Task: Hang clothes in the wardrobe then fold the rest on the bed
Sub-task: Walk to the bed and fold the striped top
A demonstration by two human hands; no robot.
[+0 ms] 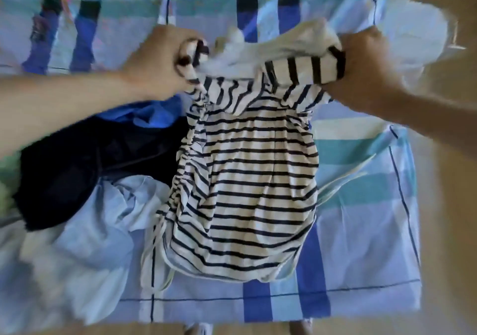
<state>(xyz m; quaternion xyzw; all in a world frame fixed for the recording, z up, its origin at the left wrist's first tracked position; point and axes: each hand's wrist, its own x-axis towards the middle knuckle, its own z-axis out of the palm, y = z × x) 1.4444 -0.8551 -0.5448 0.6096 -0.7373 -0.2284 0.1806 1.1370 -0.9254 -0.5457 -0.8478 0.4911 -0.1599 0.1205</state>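
Nearest, a strip of tan floor (449, 231) runs along the bottom and up the right side of the view; the bed (361, 257) begins just beyond it, covered in a checked sheet of pale blue, teal, white and deep blue blocks with thin dark lines.

On the near left of the sheet a crumpled light blue garment (77, 231) lies in a heap; a dark navy garment (77, 166) rests just behind it and partly on it, and a bright blue garment (144, 114) shows at the navy one's far edge.

The striped top (258, 179), white with dark bands, hangs down in the middle, its lower hem close to the bed's near edge; 1 side is gathered, with white cords (154, 257) trailing from it.

Both forearms reach in from the sides, backs of the hands upward; the left hand (160, 58) has its fingers curled tight round one upper corner of the top, and the right hand (366, 63) is fisted round the other; pale unstriped cloth (284, 43) bunches between the 2 fists.

Farther off the checked sheet continues, blurred; a white rounded bundle (418, 32) lies at the far right.
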